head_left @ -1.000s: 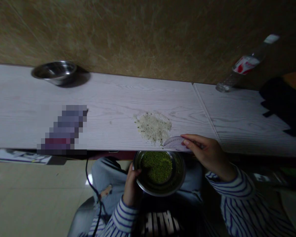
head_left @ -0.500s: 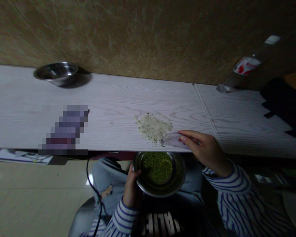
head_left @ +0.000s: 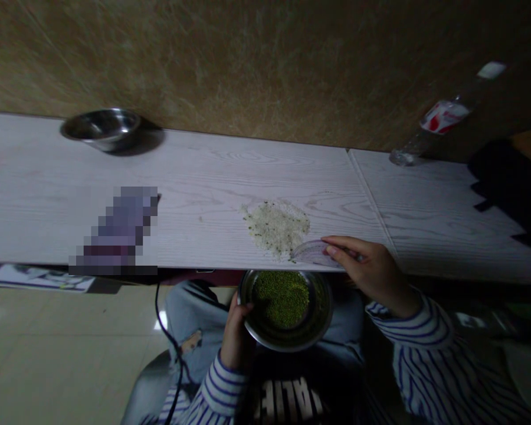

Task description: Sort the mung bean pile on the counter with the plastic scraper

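Note:
My left hand (head_left: 238, 330) grips the left rim of a steel bowl (head_left: 287, 344) held just below the table's front edge, its thumb over the rim. Many green mung beans (head_left: 285, 295) lie inside the bowl. Above the tabletop's front edge, my right hand (head_left: 365, 265) pinches a clear half-round plastic protractor (head_left: 312, 251). The protractor's left tip reaches the near right side of a spread pile of white rice grains (head_left: 277, 227). A few dark or green bits are scattered in the rice.
On the pale wood table (head_left: 203, 177), an empty steel bowl (head_left: 104, 131) stands back left, near a blurred-out flat object (head_left: 119, 230). A clear bottle (head_left: 442, 118) and a black item (head_left: 508, 183) are at the right. A black cable (head_left: 170, 342) hangs at the left.
My right hand and the protractor have shifted very slightly to the right. The left hand keeps its hold on the bowl, and the rice pile looks the same.

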Motion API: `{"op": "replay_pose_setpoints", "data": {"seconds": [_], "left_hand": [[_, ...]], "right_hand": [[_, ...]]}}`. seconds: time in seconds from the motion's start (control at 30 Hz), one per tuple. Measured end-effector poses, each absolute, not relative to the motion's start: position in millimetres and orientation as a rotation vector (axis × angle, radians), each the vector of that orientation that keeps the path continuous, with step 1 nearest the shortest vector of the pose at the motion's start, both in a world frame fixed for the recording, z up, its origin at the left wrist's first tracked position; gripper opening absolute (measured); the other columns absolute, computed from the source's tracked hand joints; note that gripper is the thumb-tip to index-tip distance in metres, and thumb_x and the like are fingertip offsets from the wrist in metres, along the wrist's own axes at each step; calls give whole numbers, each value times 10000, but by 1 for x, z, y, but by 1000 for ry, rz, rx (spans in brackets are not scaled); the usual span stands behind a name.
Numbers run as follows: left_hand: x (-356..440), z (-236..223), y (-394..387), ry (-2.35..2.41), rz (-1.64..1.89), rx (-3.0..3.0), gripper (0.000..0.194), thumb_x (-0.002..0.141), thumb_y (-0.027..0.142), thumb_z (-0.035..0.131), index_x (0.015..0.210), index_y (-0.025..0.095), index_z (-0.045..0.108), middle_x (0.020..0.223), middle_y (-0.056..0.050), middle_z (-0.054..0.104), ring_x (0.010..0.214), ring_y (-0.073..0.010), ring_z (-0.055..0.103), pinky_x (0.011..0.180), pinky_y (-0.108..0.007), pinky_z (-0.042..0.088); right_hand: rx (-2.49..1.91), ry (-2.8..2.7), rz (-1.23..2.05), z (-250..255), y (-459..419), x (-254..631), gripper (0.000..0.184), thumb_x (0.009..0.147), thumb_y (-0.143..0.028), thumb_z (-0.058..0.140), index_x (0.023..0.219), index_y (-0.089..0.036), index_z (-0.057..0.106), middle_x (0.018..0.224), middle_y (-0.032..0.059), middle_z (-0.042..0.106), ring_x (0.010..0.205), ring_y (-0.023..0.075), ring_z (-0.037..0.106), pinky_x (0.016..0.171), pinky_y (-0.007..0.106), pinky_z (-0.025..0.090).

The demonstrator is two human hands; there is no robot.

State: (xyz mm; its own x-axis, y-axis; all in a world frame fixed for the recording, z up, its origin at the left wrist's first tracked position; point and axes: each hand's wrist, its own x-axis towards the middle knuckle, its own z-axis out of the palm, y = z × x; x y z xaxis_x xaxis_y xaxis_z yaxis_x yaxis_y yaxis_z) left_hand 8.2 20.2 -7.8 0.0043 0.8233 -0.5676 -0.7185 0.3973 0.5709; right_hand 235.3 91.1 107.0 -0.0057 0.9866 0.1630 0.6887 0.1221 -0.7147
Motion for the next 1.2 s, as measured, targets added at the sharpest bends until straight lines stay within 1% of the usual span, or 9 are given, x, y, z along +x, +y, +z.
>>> {"op": "replay_pose_setpoints", "data": {"seconds": [0.13,0.3,0.4,0.57,0.7,0.8,1.07,1.2], "left_hand": [[8,-8,20,994,1204,115,470,689,265,695,1158,236,707,926,-28,756,1138,-313,659,1007,-440,483],[9,-8,20,1008,1222,122,471,691,266,703,1160,222,706,1006,-40,762,1158,-309,648,1029,-432,464],[10,-8,20,1008,1225,120,442,685,259,701,1125,222,714,969,-40,760,1197,-315,628,1047,-438,450],[11,-8,21,999,1202,105,420,680,270,701,1097,226,715,941,-40,758,1170,-335,639,1015,-465,472],[9,-11,21,1004,1205,98,425,666,270,715,1088,223,711,945,-37,757,1213,-324,614,1054,-452,446],[8,-12,21,1001,1194,103,442,679,269,706,1119,228,702,943,-34,759,1216,-314,614,1068,-449,436],[9,-3,23,1019,1195,116,434,666,266,705,1099,242,719,995,-29,766,1194,-315,639,1041,-440,468],[9,-4,22,1040,1200,100,430,654,278,710,1082,242,724,925,-30,765,1180,-328,648,1018,-450,487]], "right_hand": [[-1616,-1764,598,106,92,232,246,870,-274,627,1026,-212,807,1021,65,811,981,236,763,904,368,611],[-1604,-1785,600,106,90,230,229,869,-267,633,1013,-231,808,1006,57,813,971,238,766,902,377,614],[-1617,-1760,593,106,88,233,236,871,-276,626,1013,-225,807,993,60,814,941,239,772,898,381,615],[-1650,-1738,580,106,88,236,233,865,-287,625,996,-238,811,1000,53,814,939,243,772,892,379,616],[-1663,-1705,570,108,91,237,229,852,-280,632,988,-237,812,1006,49,813,956,247,769,888,371,618],[-1663,-1675,570,109,93,237,227,848,-279,640,989,-229,810,1013,54,812,963,247,767,901,371,614],[-1629,-1728,594,109,96,229,243,854,-271,627,1004,-217,810,994,64,814,945,246,770,891,385,619],[-1636,-1703,594,112,96,232,235,846,-278,639,996,-225,812,974,60,815,928,247,773,887,381,622]]}}
